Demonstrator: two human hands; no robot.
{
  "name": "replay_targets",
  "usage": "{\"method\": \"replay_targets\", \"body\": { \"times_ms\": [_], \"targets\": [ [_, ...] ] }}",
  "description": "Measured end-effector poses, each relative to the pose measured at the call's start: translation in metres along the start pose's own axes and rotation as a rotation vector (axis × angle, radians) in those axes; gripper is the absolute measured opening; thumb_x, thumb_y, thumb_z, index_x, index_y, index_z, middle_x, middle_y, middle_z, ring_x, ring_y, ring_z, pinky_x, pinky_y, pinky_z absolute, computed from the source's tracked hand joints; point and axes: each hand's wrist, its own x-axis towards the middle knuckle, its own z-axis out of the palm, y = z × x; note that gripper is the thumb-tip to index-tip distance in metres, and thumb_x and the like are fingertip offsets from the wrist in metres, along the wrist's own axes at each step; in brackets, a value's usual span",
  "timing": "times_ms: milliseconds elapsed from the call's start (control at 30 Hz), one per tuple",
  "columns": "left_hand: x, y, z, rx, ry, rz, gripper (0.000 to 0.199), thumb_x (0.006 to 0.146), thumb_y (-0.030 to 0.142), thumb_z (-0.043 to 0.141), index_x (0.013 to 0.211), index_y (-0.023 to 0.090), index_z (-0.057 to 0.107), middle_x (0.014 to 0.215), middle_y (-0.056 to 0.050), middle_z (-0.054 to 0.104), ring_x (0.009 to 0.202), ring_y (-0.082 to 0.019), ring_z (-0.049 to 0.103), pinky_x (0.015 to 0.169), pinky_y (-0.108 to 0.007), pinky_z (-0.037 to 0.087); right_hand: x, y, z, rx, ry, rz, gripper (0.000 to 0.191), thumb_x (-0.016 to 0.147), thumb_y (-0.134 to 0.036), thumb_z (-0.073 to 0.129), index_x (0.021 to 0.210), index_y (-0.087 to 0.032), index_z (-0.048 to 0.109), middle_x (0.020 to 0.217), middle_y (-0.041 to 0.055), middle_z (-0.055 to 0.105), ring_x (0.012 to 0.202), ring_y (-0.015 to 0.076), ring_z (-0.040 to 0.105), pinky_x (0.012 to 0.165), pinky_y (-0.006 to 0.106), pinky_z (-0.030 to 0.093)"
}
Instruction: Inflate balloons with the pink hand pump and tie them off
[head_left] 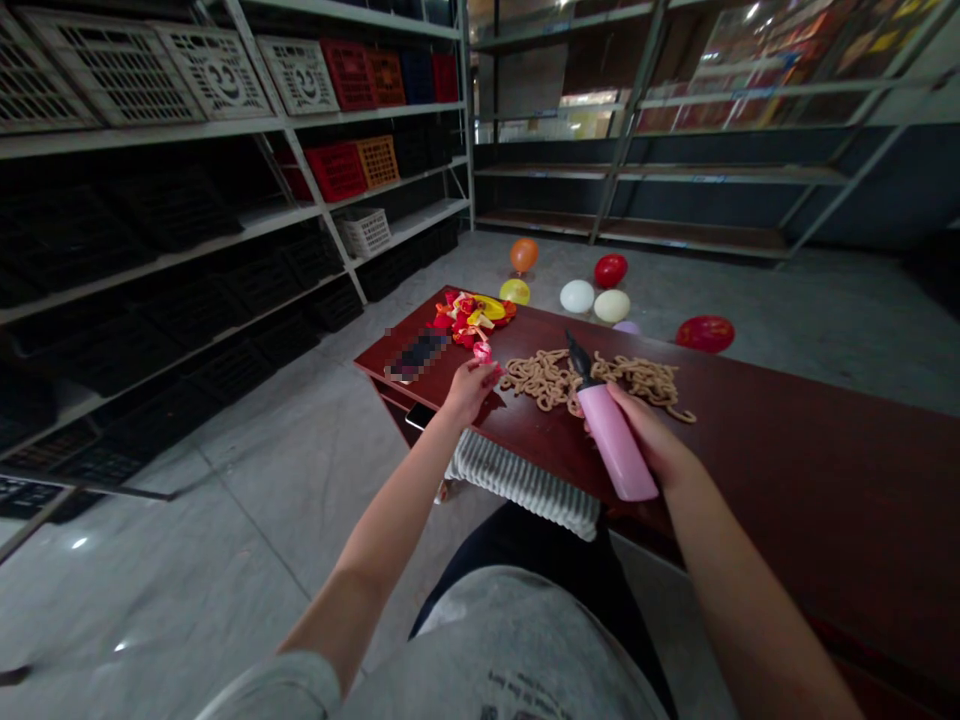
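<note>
My right hand (645, 430) is wrapped round a pink balloon pump (616, 445), its black nozzle pointing up and away from me. Over the near edge of the table, my left hand (472, 390) pinches a small pink deflated balloon (482, 352). Just beyond it lies a pile of deflated balloons (469, 318) in red, orange, yellow and cream. A tangle of tan rope (541, 380) spreads over the tabletop between my hands and continues behind the pump.
The dark red table (787, 450) stretches to the right. A blurred-out dark item (418, 355) lies at its left end. Inflated balloons, including an orange one (524, 255) and a red one (705, 334), are beyond the table. Shelves with crates (296, 75) line the left.
</note>
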Motion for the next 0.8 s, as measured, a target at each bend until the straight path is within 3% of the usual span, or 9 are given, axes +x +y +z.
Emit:
{"method": "replay_targets", "body": {
  "times_ms": [67,200,367,567,700,800],
  "targets": [
    [-0.010,-0.001,0.009,-0.174,-0.033,-0.122,0.007,0.087,0.006,0.062,0.085,0.013,0.062,0.086,-0.008,0.070,0.084,-0.014,0.070,0.085,-0.025,0.055,-0.001,-0.002,-0.001,0.057,-0.005,0.034,0.040,0.095,-0.050,0.049,0.107,-0.016,0.068,0.099,0.0119,0.075,0.065,0.0146,0.067,0.058,0.024,0.056],
    [-0.018,-0.002,0.027,-0.314,-0.025,-0.233,0.022,0.096,0.010,0.049,0.079,0.014,0.061,0.089,-0.008,0.069,0.087,-0.011,0.069,0.084,-0.020,0.056,-0.003,-0.005,0.000,0.059,0.000,0.026,0.050,0.092,-0.059,0.047,0.112,-0.017,0.066,0.100,0.0126,0.074,0.068,0.0166,0.067,0.059,0.025,0.055],
    [-0.021,-0.005,0.046,-0.482,-0.090,-0.346,0.018,0.097,0.015,0.051,0.088,0.015,0.066,0.094,-0.008,0.069,0.100,-0.014,0.067,0.086,-0.023,0.057,-0.005,-0.003,0.001,0.022,0.033,-0.003,0.048,0.092,-0.058,0.047,0.108,-0.017,0.066,0.096,0.0135,0.074,0.065,0.0178,0.066,0.056,0.026,0.054],
    [-0.006,-0.003,0.067,-0.301,-0.219,-0.246,0.029,0.101,0.024,0.044,0.117,0.022,0.069,0.122,-0.007,0.068,0.122,-0.018,0.059,0.099,-0.029,0.051,-0.008,-0.003,0.001,0.118,0.024,0.042,0.044,0.093,-0.056,0.048,0.098,-0.016,0.067,0.070,0.0081,0.069,0.056,0.0154,0.061,0.051,0.024,0.051],
    [0.020,-0.005,0.076,-0.117,-0.331,-0.033,0.033,0.101,0.022,0.043,0.127,0.026,0.064,0.143,-0.005,0.057,0.132,-0.019,0.053,0.105,-0.034,0.047,-0.003,0.002,-0.004,0.104,-0.080,-0.030,0.047,0.093,-0.056,0.047,0.099,-0.016,0.069,0.085,0.0094,0.073,0.062,0.0156,0.064,0.055,0.023,0.052],
    [0.038,-0.014,0.077,-0.127,-0.355,0.053,0.034,0.099,0.020,0.046,0.130,0.024,0.061,0.147,-0.006,0.053,0.132,-0.018,0.053,0.106,-0.034,0.044,0.000,0.005,-0.008,0.045,-0.145,-0.040,0.048,0.094,-0.056,0.045,0.098,-0.016,0.071,0.089,0.0106,0.074,0.064,0.0166,0.065,0.057,0.024,0.053]
  ]
}}
